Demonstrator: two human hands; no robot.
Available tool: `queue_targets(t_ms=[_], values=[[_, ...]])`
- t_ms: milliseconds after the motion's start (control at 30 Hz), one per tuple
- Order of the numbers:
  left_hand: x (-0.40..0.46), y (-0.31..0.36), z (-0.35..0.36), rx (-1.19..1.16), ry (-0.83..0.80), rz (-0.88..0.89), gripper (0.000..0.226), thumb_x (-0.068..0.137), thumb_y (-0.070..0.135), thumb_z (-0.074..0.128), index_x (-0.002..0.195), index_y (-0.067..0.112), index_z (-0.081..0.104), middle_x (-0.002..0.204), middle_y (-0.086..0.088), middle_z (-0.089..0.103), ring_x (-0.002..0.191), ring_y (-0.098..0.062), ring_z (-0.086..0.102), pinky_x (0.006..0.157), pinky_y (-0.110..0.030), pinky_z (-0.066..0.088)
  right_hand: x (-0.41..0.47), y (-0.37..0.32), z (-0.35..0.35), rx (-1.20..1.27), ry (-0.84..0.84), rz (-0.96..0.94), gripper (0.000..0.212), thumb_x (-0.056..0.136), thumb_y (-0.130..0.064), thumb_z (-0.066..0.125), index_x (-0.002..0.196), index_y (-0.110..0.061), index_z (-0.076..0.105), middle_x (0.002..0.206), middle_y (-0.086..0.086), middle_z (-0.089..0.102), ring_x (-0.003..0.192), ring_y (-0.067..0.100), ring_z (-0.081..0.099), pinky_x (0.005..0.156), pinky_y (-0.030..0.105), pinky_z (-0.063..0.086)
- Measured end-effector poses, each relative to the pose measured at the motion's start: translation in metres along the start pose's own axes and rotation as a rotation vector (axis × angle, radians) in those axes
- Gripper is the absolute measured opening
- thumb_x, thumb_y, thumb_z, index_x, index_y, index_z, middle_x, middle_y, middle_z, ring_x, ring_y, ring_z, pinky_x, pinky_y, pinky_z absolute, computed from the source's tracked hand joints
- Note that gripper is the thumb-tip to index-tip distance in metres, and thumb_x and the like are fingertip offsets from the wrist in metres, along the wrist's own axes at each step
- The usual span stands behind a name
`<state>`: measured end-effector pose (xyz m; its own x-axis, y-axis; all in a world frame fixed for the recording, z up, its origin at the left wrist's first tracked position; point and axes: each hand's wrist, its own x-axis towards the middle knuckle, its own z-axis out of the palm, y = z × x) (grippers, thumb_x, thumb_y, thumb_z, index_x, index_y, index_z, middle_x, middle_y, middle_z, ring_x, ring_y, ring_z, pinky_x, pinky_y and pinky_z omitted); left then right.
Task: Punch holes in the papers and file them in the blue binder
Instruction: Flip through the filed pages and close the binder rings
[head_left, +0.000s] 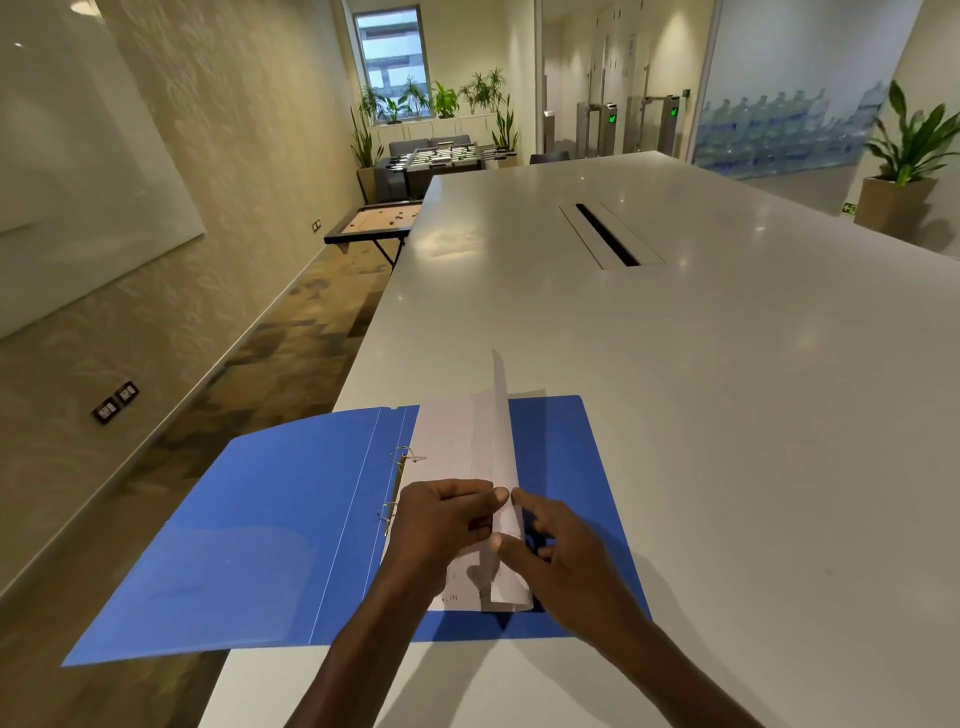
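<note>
Papers (460, 457) lay in the open blue binder (270, 525) at the white counter (675, 389) edge, one sheet raised. Left hand (441, 525) and right hand (558, 558) met there, each grip pinching that sheet's near edge, forearms converging.

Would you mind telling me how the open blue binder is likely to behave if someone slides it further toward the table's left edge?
The blue binder looks thin and flexible, so it would probably sag. Its left cover already overhangs the table edge, so a push leftward might tip it off. The smooth glossy tabletop suggests it would slide easily, though both hands on the papers may steady it.
</note>
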<state>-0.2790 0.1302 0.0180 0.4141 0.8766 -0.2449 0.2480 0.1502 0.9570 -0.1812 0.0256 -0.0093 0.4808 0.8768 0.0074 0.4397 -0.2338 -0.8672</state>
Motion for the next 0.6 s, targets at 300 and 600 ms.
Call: queue_targets(t_ms=[300, 600], values=[[0.002, -0.013, 0.007, -0.018, 0.004, 0.009, 0.02, 0.074, 0.026, 0.079, 0.084, 0.01, 0.074, 0.072, 0.0, 0.074, 0.061, -0.013, 0.07, 0.053, -0.017, 0.053, -0.002, 0.004, 0.011, 0.027, 0.068, 0.049, 0.067, 0.085, -0.046, 0.059, 0.142, -0.023, 0.032, 0.137, -0.004, 0.05, 0.121, 0.014, 0.052, 0.104, 0.03, 0.042], [0.003, -0.01, -0.003, -0.113, -0.057, -0.068, 0.018, 0.08, 0.022, 0.074, 0.095, 0.013, 0.073, 0.093, -0.004, 0.076, 0.083, -0.027, 0.073, 0.073, -0.036, 0.061, 0.003, 0.007, 0.009, 0.204, 0.106, 0.085, 0.056, 0.087, -0.04, 0.062, 0.135, -0.028, 0.037, 0.128, -0.01, 0.054, 0.106, 0.012, 0.058, 0.09, 0.032, 0.052]])
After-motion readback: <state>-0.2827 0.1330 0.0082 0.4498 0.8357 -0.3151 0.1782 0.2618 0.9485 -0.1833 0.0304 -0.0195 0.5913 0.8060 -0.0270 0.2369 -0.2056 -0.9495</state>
